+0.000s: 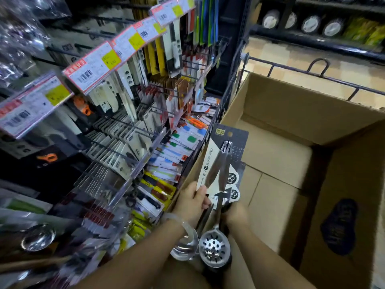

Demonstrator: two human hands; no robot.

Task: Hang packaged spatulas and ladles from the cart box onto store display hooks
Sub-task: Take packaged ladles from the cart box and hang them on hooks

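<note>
Both hands grasping a carded set of steel ladle and slotted skimmer (220,176), held over the near left corner of the open brown cardboard box (291,113) in the black wire cart (291,69). Left hand (192,202) pinching the card's lower edge, thumb on top; right hand (236,213) wrapped round the handles below. Perforated bowl (214,248) hanging between the forearms. Display hooks (133,128) crowded with packaged knives just left.
</note>
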